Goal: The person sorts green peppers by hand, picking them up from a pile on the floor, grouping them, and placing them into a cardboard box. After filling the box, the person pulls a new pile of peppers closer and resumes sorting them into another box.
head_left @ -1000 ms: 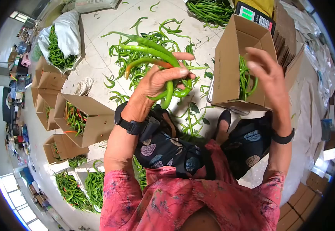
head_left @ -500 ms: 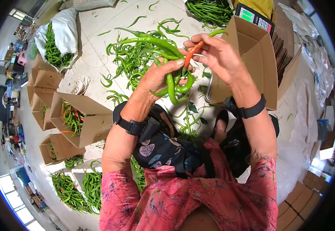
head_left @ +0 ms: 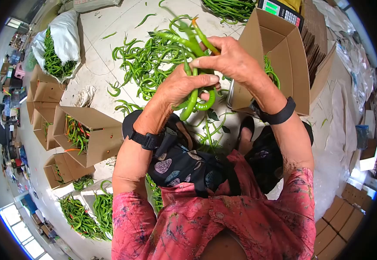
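Observation:
Long green chili peppers (head_left: 191,105) are gathered in my left hand (head_left: 177,86), its thumb pressed across them and their lower ends curling below. My right hand (head_left: 232,58) is closed at the top of this bunch, touching the left. A green chili pepper with an orange end (head_left: 202,35) sticks up at its fingers. Another green pepper (head_left: 190,39) beside it is smeared by motion. Under and beyond both hands, a loose pile of green chili peppers (head_left: 140,65) spreads over the floor.
To the right stands an open cardboard box (head_left: 290,65) with some green peppers inside, a scale (head_left: 279,11) behind it. On the left are a white sack (head_left: 69,39) of peppers and several cardboard boxes (head_left: 104,138), one with red and green peppers.
My right hand has moved left and down against the left hand's bunch. The red-orange pepper it held up is no longer visible in that position. Green peppers now show in the right box.

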Tool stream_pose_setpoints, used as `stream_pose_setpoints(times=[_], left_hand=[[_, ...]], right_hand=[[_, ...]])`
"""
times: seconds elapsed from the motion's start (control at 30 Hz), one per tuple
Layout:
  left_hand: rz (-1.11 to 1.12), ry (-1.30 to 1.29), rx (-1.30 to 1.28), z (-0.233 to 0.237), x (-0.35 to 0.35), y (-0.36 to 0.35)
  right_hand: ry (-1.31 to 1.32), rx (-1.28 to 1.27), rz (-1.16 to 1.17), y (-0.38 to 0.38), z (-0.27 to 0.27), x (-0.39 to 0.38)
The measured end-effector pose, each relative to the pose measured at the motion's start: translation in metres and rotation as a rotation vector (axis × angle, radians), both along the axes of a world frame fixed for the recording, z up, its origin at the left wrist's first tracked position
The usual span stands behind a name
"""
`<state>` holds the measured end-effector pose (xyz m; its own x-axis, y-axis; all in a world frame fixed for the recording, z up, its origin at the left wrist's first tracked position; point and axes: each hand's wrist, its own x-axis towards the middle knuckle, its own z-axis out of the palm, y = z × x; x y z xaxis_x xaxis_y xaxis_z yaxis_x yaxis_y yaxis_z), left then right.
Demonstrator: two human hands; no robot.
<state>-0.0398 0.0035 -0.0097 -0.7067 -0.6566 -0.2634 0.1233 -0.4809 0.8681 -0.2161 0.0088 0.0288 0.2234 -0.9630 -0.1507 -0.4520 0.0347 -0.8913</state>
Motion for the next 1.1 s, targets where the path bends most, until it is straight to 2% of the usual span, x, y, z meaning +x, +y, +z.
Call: stream_pose_setpoints(times=[0.07, 0.2, 0.23, 0.3, 0.37, 0.43, 0.47, 0.57, 0.63, 0.73, 0.77, 0.83, 0.87, 0.9, 0.97, 1.0, 1.07, 1.1], left_hand=[[0.004, 0.049, 0.005, 0.009, 0.001, 0.001], [-0.012, 0.100, 0.064, 0.012, 0.004, -0.002], [-0.017, 0.104, 0.066, 0.011, 0.002, -0.001], [0.156, -0.023, 0.077, 0.014, 0.003, 0.002], [0.122, 0.050, 0.110, 0.004, 0.008, -0.005], [0.049, 0.033, 0.105, -0.001, 0.011, -0.007], [0.042, -0.050, -0.018, -0.007, 0.012, -0.009], [0.017, -0.006, -0.104, 0.000, 0.007, -0.002], [0.072, 0.069, 0.015, 0.008, 0.008, -0.002], [0.072, 0.072, -0.069, 0.004, 0.019, -0.011], [0.121, 0.111, -0.062, -0.001, 0.016, -0.009], [0.200, 0.258, 0.128, -0.009, 0.015, -0.013], [0.257, 0.193, 0.133, -0.011, 0.014, -0.015], [0.276, 0.244, 0.188, -0.011, 0.014, -0.016], [0.468, 0.245, 0.204, -0.008, 0.006, -0.013], [0.465, 0.243, 0.201, -0.003, 0.005, -0.013], [0.662, 0.113, 0.195, 0.006, 0.002, -0.012], [0.660, 0.116, 0.195, -0.002, 0.008, -0.016]], right_hand=[[-0.462, 0.094, 0.014, -0.001, -0.008, -0.008], [-0.592, 0.166, -0.109, 0.007, -0.006, -0.018], [-0.588, 0.166, -0.114, 0.009, -0.006, -0.022], [-0.396, 0.077, -0.124, 0.012, -0.006, -0.028], [-0.400, 0.061, -0.136, 0.016, -0.004, -0.032], [-0.341, 0.177, -0.153, 0.019, -0.003, -0.041], [-0.332, 0.161, -0.173, 0.021, -0.004, -0.040], [-0.398, 0.098, -0.209, 0.029, -0.004, -0.034], [-0.408, 0.146, -0.223, 0.030, -0.006, -0.044], [-0.497, 0.166, -0.252, 0.029, -0.012, -0.059], [-0.520, 0.197, -0.275, 0.031, -0.014, -0.059], [-0.566, 0.264, -0.321, 0.037, -0.018, -0.058], [-0.582, 0.270, -0.330, 0.039, -0.021, -0.055], [-0.584, 0.275, -0.326, 0.040, -0.024, -0.055], [-0.686, 0.244, -0.328, 0.041, -0.033, -0.060], [-0.689, 0.241, -0.330, 0.042, -0.036, -0.061], [-0.637, 0.193, -0.418, 0.044, -0.039, -0.064], [-0.635, 0.191, -0.419, 0.046, -0.036, -0.067]])
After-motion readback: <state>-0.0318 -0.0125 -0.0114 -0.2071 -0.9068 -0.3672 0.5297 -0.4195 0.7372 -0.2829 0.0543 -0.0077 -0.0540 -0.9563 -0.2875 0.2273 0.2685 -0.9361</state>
